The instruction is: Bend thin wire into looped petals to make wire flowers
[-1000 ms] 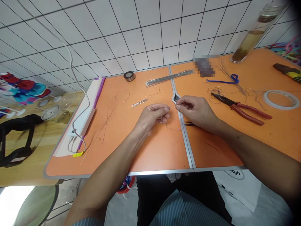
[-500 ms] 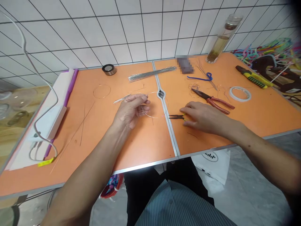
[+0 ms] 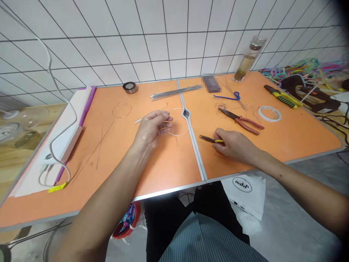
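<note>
Between the thumb and fingers of my left hand [image 3: 153,126] is a thin wire ring [image 3: 176,135], held over the table near the centre seam. My right hand [image 3: 231,143] grips small needle-nose pliers [image 3: 208,139] with a yellow handle, their dark jaws pointing left toward the ring. The palm hides most of the handles. Beyond that hand lie larger pliers [image 3: 240,119] with red handles, beside a tangle of fine wire [image 3: 223,109]. A second wire ring [image 3: 121,110] rests on the left of the table. Behind my left hand is a bundle of straight wires [image 3: 176,92].
On the orange table [image 3: 174,171] are a dark tape roll [image 3: 130,87], a white tape roll [image 3: 269,114], a blue twisted piece [image 3: 227,97] and a utility knife [image 3: 280,96]. A glass bottle [image 3: 247,63] stands by the tiled wall. A white cable [image 3: 65,133] runs along the left.
My right hand has closed around the small pliers and raised them slightly from the table. My left hand keeps the wire ring in nearly the same place. The view has tilted a little.
</note>
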Motion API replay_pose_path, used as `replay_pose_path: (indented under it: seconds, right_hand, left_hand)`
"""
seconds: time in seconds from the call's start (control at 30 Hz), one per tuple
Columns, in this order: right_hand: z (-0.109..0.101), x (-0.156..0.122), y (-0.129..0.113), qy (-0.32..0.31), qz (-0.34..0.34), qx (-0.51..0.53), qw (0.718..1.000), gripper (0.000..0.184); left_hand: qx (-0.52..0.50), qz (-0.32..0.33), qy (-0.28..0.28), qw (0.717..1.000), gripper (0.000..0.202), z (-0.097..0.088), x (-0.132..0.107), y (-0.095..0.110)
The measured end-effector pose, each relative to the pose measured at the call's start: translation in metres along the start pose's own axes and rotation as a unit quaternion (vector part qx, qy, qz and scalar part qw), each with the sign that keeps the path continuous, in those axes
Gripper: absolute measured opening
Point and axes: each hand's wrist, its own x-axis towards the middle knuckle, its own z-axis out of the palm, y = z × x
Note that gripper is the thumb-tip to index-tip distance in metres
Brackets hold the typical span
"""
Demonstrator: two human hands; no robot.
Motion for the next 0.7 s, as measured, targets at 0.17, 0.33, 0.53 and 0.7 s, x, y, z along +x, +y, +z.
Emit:
replay_pose_path:
  seconds: [0.17,0.33,0.53,0.7]
  right_hand:
    - [-0.004,-0.001,0.0,0.09,0.06,0.077,0.991,0.024]
    - [-0.024,0.014,-0.014,0.125,0.114,0.196,0.966,0.023]
    - [-0.046,0.039,-0.044,0.117,-0.025,0.168,0.979,0.016]
    - [-0.041,0.056,-0.062,0.083,-0.096,0.193,0.973,0.029]
  left_hand:
    - [0.0,0.067,-0.017,0.998,0.028,0.007,-0.008,0.002]
    - [0.033,0.146,-0.026,0.988,0.022,0.009,-0.007,-0.001]
    - [0.081,0.218,-0.017,0.973,0.013,0.007,-0.009,-0.005]
    - [0.097,0.265,-0.004,0.959,0.01,0.007,-0.009,-0.009]
